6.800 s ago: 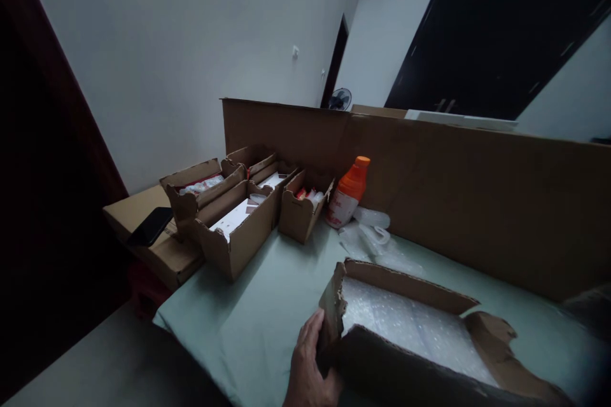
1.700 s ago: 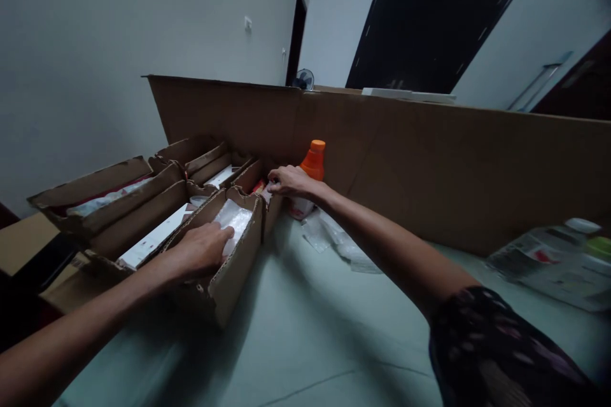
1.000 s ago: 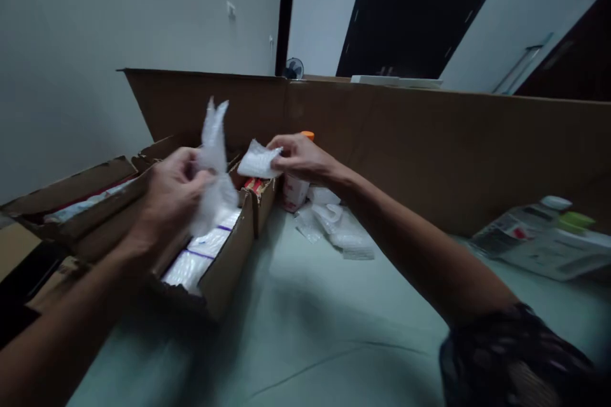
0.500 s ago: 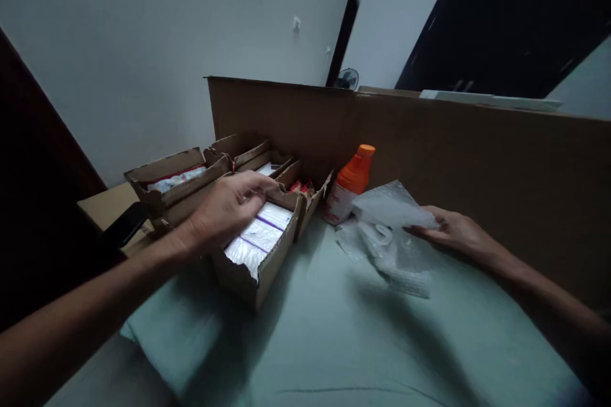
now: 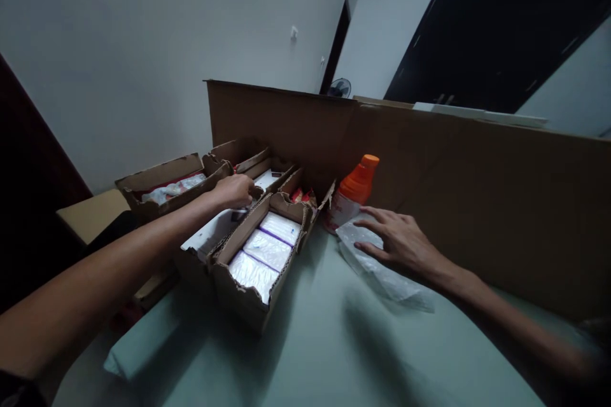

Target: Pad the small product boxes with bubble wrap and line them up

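My right hand (image 5: 398, 241) is open, its fingers spread above a crumpled sheet of clear bubble wrap (image 5: 389, 283) on the table. Just behind that wrap stands a bottle (image 5: 358, 181) with an orange top and a whitish label. My left hand (image 5: 233, 192) reaches over a cardboard box holding white flat items (image 5: 210, 233). Its fingers are curled down, and what they grip, if anything, is hidden. Beside it, the front cardboard box (image 5: 245, 315) holds white plastic-wrapped packs (image 5: 267, 248) with purple edges.
More cardboard boxes stand behind and to the left, one with a pale patterned packet (image 5: 174, 189), another with red packets (image 5: 303, 196). A tall cardboard panel (image 5: 453, 172) runs along the back of the green-covered table (image 5: 315, 356). Farther off is a fan (image 5: 340, 88).
My right hand has let go of the bubble wrap, which now lies lower on the table. My left hand has moved left, off the box of wrapped packs, to the box beside it.
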A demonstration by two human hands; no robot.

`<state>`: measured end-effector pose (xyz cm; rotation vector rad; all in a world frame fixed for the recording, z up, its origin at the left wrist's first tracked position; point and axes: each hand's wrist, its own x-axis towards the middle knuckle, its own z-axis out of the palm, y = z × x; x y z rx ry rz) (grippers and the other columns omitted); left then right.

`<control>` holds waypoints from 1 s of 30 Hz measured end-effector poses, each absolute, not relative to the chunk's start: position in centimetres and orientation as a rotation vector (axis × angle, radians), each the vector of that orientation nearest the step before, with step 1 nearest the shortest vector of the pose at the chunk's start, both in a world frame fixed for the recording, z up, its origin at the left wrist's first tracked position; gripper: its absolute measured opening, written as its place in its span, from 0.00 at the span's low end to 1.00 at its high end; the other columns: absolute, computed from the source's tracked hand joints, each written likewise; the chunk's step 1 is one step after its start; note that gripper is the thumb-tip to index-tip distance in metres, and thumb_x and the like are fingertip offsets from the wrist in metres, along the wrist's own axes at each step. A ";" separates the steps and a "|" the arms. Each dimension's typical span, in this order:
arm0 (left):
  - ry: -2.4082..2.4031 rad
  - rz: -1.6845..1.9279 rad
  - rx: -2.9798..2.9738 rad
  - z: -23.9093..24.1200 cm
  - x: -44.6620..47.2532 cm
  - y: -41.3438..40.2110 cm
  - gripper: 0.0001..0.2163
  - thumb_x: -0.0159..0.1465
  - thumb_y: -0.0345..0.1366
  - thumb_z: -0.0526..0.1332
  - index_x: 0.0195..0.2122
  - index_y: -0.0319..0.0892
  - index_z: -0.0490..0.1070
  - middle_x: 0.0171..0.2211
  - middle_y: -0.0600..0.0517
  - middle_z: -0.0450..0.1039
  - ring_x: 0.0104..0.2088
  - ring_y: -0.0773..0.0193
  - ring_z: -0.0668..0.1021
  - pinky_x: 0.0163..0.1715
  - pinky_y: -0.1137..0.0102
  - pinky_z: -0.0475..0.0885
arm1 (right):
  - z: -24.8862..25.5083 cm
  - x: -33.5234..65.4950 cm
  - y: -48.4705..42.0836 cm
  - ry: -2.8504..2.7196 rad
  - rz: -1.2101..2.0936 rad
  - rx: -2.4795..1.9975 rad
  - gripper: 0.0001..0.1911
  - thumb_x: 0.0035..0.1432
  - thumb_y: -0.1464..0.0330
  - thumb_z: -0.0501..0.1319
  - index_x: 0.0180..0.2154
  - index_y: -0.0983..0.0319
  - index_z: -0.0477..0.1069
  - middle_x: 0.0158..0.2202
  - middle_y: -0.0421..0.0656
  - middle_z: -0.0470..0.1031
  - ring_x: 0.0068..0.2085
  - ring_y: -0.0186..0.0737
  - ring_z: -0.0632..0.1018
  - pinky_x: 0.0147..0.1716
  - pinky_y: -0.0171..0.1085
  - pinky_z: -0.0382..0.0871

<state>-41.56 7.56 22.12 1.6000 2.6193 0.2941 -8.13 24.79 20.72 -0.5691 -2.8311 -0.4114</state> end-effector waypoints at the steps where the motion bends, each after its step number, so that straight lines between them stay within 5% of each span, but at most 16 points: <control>1: 2.602 0.265 1.616 21.7 -41.6 7.6 0.14 0.60 0.36 0.65 0.48 0.49 0.78 0.49 0.48 0.80 0.51 0.52 0.79 0.47 0.64 0.73 | 20.4 -8.7 24.5 -2.841 -0.365 -0.539 0.18 0.61 0.56 0.61 0.49 0.54 0.78 0.62 0.50 0.71 0.59 0.59 0.74 0.53 0.57 0.67; 6: 2.638 0.244 1.571 19.6 -41.3 7.7 0.15 0.68 0.44 0.62 0.50 0.40 0.73 0.48 0.46 0.76 0.46 0.58 0.79 0.47 0.56 0.76 | 19.9 -11.4 22.7 -2.848 -0.126 -0.409 0.15 0.62 0.59 0.62 0.47 0.56 0.78 0.61 0.52 0.72 0.58 0.59 0.74 0.51 0.57 0.69; 10: 2.785 0.457 1.548 21.1 -41.3 6.5 0.07 0.66 0.35 0.61 0.39 0.39 0.77 0.41 0.44 0.79 0.44 0.54 0.80 0.44 0.61 0.75 | 21.1 -12.7 20.6 -2.769 0.053 -0.238 0.14 0.63 0.62 0.61 0.49 0.56 0.76 0.61 0.51 0.71 0.59 0.56 0.74 0.53 0.57 0.70; 15: 2.878 1.006 1.762 25.2 -37.2 3.2 0.10 0.65 0.31 0.53 0.39 0.40 0.74 0.41 0.46 0.77 0.43 0.60 0.78 0.45 0.66 0.72 | 23.3 -15.7 18.0 -2.500 0.340 -0.084 0.37 0.61 0.58 0.65 0.67 0.54 0.57 0.69 0.50 0.59 0.67 0.54 0.64 0.63 0.55 0.63; 17: 2.520 1.432 2.149 25.8 -34.1 2.2 0.06 0.63 0.30 0.55 0.33 0.40 0.72 0.35 0.49 0.75 0.36 0.63 0.77 0.39 0.69 0.72 | 24.0 -17.0 17.1 -2.403 0.395 -0.033 0.43 0.58 0.57 0.67 0.69 0.56 0.51 0.70 0.50 0.58 0.67 0.55 0.65 0.62 0.54 0.64; 21: 1.856 1.624 2.469 25.9 -31.5 0.6 0.05 0.65 0.30 0.57 0.39 0.41 0.72 0.38 0.49 0.76 0.37 0.65 0.77 0.38 0.71 0.73 | 24.9 -17.0 17.0 -2.536 0.421 -0.038 0.24 0.61 0.65 0.60 0.58 0.58 0.69 0.51 0.47 0.79 0.48 0.47 0.80 0.46 0.42 0.74; 24: 2.113 1.696 2.068 26.3 -35.5 -1.0 0.14 0.65 0.36 0.59 0.51 0.41 0.70 0.47 0.46 0.76 0.41 0.62 0.79 0.40 0.69 0.75 | 24.3 -13.7 19.8 -2.761 0.208 -0.266 0.20 0.58 0.70 0.58 0.51 0.58 0.75 0.41 0.46 0.82 0.39 0.47 0.82 0.39 0.41 0.72; 30: 2.771 0.452 1.390 24.5 -45.2 -4.3 0.15 0.63 0.44 0.57 0.43 0.42 0.76 0.42 0.45 0.80 0.43 0.49 0.81 0.40 0.63 0.73 | 22.4 -8.2 26.3 -3.073 -0.158 -0.650 0.40 0.51 0.48 0.65 0.62 0.57 0.68 0.60 0.54 0.72 0.57 0.66 0.75 0.50 0.59 0.70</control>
